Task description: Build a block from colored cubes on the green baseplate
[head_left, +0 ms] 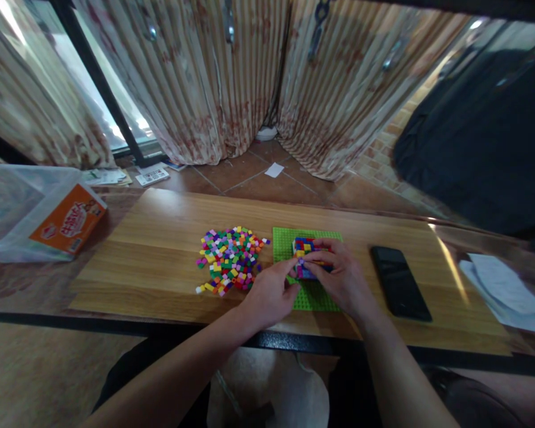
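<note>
Status?

Seemingly building up toy-brick block (307, 246), atop green baseplate (283, 239).

Fingers (330, 244)?

Curled over block on right hand (346, 278), extended on left hand (271, 294); can't tell if pinching.

Next?

Likely calls for even downward pressure.

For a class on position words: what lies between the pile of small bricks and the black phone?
In the head view, a green baseplate lies there, bearing a brick structure touched by the left hand and right hand.
</note>
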Demonstrator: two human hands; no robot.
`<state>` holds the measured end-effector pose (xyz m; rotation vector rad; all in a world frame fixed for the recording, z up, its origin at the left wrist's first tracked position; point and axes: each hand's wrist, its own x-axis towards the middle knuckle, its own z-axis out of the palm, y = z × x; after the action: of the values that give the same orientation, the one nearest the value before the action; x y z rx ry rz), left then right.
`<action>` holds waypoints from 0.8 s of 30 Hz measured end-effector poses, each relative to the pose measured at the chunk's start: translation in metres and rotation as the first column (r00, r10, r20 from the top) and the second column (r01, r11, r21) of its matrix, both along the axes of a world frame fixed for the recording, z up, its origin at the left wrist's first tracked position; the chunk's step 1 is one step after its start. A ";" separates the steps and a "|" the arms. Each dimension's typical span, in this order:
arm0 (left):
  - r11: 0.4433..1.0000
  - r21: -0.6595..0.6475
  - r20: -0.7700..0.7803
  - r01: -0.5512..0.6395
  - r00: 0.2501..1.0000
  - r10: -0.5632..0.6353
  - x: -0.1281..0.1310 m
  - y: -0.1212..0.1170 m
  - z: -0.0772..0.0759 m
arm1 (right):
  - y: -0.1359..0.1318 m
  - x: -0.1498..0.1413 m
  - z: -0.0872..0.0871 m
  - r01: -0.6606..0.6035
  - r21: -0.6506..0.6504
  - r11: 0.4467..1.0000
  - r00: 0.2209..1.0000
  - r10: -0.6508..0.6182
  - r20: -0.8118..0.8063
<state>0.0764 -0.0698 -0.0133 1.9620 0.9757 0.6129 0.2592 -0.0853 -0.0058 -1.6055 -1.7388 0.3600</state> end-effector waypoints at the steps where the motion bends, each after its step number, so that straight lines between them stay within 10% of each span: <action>1: 1.000 0.011 -0.007 0.002 1.000 -0.002 0.000 0.000 -0.001 | 0.000 0.000 -0.001 0.005 -0.002 1.000 1.000 -0.005 -0.005; 24: 0.993 0.116 -0.182 0.027 0.983 -0.005 0.002 -0.006 -0.003 | 0.001 -0.004 0.000 0.064 -0.041 0.997 0.997 -0.065 -0.041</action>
<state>0.0783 -0.0757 -0.0159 2.1584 1.0540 0.4986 0.2554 -0.0848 -0.0053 -1.6663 -1.6535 0.3964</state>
